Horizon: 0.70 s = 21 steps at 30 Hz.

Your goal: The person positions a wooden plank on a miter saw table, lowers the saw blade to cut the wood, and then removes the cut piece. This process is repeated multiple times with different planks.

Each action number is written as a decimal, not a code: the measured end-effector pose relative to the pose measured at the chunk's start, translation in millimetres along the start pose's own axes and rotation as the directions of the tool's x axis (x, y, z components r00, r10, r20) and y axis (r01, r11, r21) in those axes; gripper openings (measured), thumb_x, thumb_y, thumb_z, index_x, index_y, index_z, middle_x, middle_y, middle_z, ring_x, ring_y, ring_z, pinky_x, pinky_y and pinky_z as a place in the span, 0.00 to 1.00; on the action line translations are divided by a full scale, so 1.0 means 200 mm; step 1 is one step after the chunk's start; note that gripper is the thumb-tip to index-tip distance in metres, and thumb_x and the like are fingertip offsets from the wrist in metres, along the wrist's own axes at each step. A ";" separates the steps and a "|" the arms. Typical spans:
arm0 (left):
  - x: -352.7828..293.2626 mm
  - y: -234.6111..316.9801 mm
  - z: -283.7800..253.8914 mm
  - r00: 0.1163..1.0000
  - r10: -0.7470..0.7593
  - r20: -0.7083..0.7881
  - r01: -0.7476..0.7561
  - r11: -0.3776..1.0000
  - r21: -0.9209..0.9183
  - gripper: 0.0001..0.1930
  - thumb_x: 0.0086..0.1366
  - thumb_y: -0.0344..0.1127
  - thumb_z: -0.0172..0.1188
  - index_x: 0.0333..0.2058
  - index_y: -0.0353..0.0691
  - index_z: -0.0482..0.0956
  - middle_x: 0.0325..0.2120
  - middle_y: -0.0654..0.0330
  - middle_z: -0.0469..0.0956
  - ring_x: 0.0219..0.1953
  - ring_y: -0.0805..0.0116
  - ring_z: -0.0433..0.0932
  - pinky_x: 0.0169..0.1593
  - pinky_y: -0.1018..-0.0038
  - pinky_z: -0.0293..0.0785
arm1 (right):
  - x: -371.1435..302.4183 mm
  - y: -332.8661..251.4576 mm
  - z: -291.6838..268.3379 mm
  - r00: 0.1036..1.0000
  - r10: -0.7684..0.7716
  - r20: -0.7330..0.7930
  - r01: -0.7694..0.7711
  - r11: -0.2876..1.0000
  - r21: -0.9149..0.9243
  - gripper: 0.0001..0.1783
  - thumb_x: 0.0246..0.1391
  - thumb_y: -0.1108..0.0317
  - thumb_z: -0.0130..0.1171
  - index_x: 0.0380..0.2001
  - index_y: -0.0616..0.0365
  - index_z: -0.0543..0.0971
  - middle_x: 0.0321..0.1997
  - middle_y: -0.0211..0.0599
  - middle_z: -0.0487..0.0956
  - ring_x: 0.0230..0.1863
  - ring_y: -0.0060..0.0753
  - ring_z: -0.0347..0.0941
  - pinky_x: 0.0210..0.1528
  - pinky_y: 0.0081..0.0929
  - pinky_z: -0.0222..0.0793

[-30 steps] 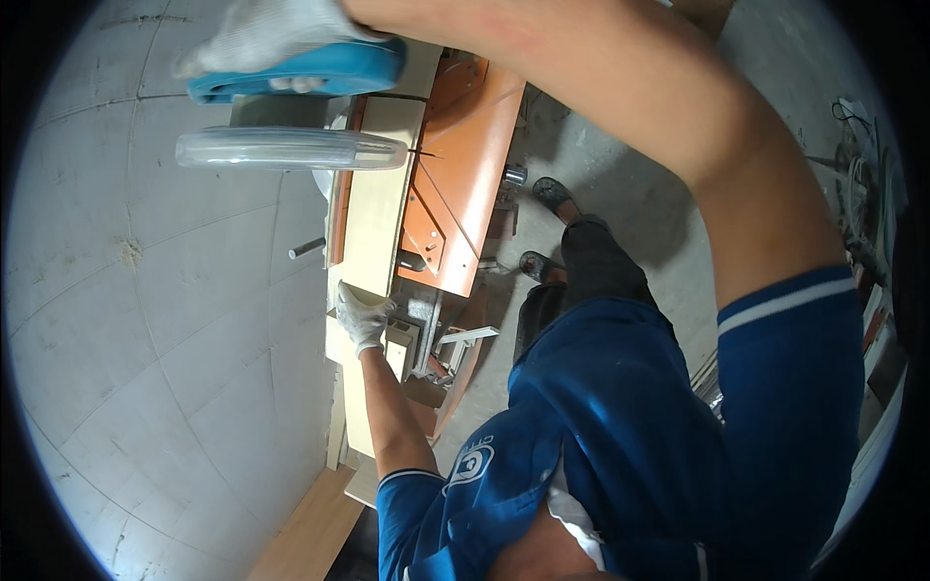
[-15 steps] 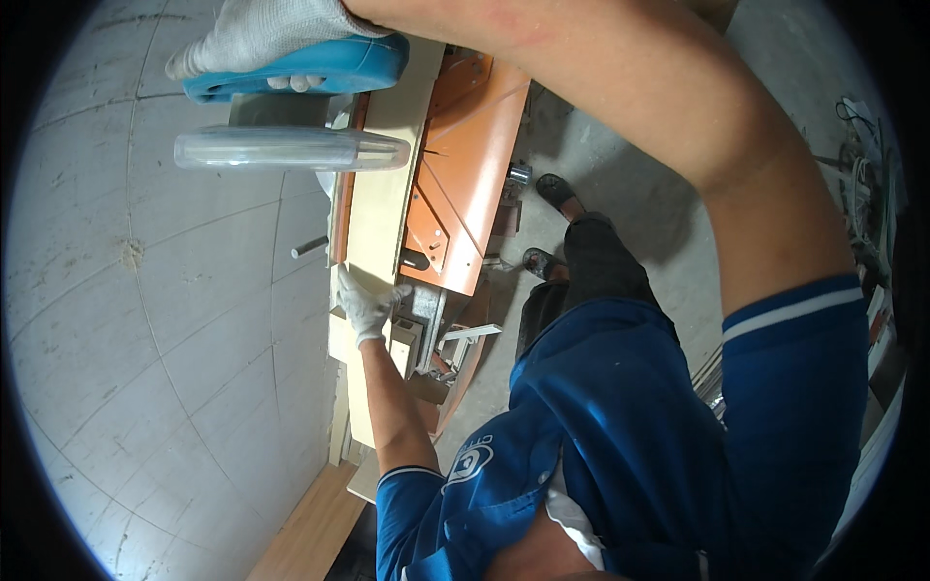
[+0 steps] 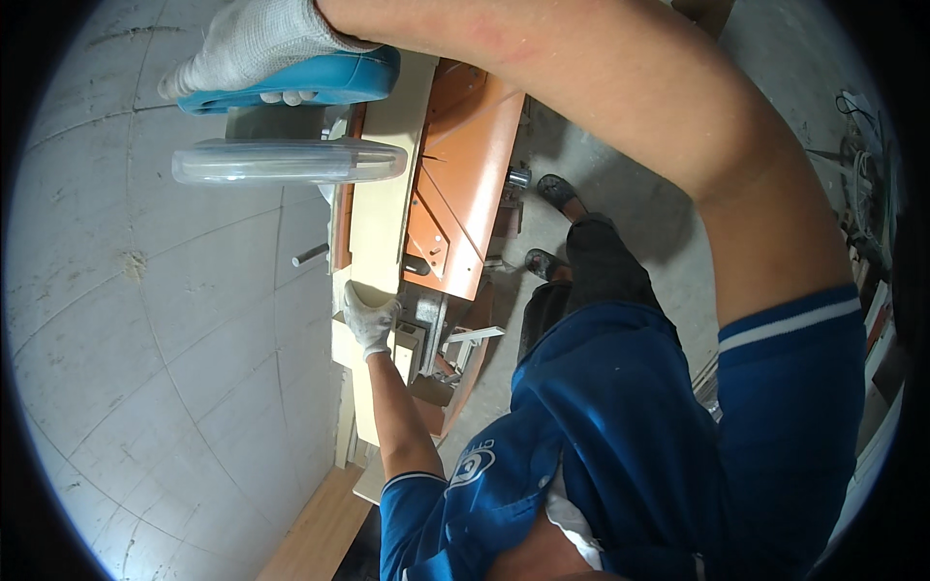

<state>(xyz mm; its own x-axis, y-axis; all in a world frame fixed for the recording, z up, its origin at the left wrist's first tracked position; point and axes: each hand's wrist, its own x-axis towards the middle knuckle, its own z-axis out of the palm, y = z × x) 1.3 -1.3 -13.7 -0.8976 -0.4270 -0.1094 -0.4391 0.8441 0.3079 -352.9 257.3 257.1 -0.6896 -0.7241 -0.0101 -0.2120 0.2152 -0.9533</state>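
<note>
In a grey-white glove, my right hand (image 3: 254,50) is closed around the blue handle (image 3: 339,79) of what looks like a mitre saw, at the top left. Some of its fingertips show through the handle's opening. Just nearer than the handle is a clear plastic guard (image 3: 291,163); any blade behind it is hard to make out. A long cream board (image 3: 386,203) runs beneath the saw along the orange machine table. My left hand (image 3: 368,324), gloved in white, grips the board across its width, thumb at the left edge and fingers curled at the right.
A pale, cracked wall (image 3: 174,310) rises along the left side. The orange machine table (image 3: 465,184) lies right of the board, with a short metal bar (image 3: 310,255) at its left. Under my left hand are metal parts and a slanted light strip (image 3: 475,334). Cables (image 3: 860,165) hang far right.
My right hand and the blue handle, with the clear guard, have come slightly lower in the picture. My left hand has shifted slightly nearer, its fingers curled more tightly over the board.
</note>
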 end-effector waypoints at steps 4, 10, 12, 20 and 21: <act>0.07 0.06 0.03 0.999 0.038 0.008 -0.038 0.999 -0.016 0.44 0.37 0.46 0.81 0.53 0.36 0.73 0.46 0.44 0.78 0.51 0.40 0.76 0.54 0.53 0.73 | 0.00 0.01 0.00 1.000 -0.002 0.006 0.002 1.000 0.001 0.39 0.66 0.37 0.46 0.58 0.65 0.77 0.40 0.54 0.82 0.29 0.39 0.82 0.32 0.35 0.79; 0.08 0.06 0.02 0.999 0.054 0.004 -0.054 0.998 -0.023 0.46 0.36 0.49 0.82 0.54 0.34 0.73 0.46 0.43 0.78 0.52 0.39 0.76 0.54 0.52 0.73 | -0.01 0.02 0.00 1.000 -0.003 0.017 0.003 1.000 -0.009 0.39 0.66 0.36 0.47 0.58 0.64 0.78 0.40 0.53 0.82 0.31 0.39 0.82 0.33 0.36 0.79; 0.07 0.06 0.02 0.999 0.050 0.007 -0.050 0.999 -0.018 0.46 0.36 0.49 0.82 0.54 0.34 0.72 0.47 0.43 0.78 0.52 0.39 0.75 0.54 0.52 0.72 | -0.02 0.02 -0.01 1.000 -0.004 0.016 0.004 1.000 -0.013 0.39 0.66 0.36 0.47 0.57 0.64 0.78 0.41 0.53 0.82 0.31 0.39 0.82 0.34 0.36 0.79; 0.04 0.02 0.02 1.000 0.023 0.016 -0.023 1.000 0.018 0.50 0.35 0.48 0.81 0.58 0.34 0.71 0.50 0.43 0.77 0.55 0.39 0.75 0.57 0.53 0.72 | -0.03 0.03 -0.02 1.000 0.005 0.018 -0.005 1.000 -0.022 0.39 0.65 0.35 0.47 0.56 0.63 0.80 0.42 0.52 0.83 0.32 0.40 0.82 0.36 0.38 0.79; 0.04 0.01 0.02 1.000 0.013 0.023 -0.014 1.000 0.028 0.50 0.36 0.48 0.81 0.59 0.34 0.71 0.50 0.43 0.77 0.55 0.39 0.74 0.58 0.53 0.72 | -0.03 0.03 -0.01 1.000 0.006 0.019 -0.006 1.000 -0.026 0.39 0.65 0.35 0.47 0.56 0.62 0.80 0.42 0.52 0.83 0.33 0.40 0.82 0.36 0.38 0.79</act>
<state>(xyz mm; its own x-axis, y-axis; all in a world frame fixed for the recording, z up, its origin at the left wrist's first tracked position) -7.8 -1.4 -18.1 -0.9040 -0.4083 -0.1270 -0.4275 0.8586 0.2829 -351.6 265.3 252.6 -0.6776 -0.7351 -0.0218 -0.2261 0.2364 -0.9450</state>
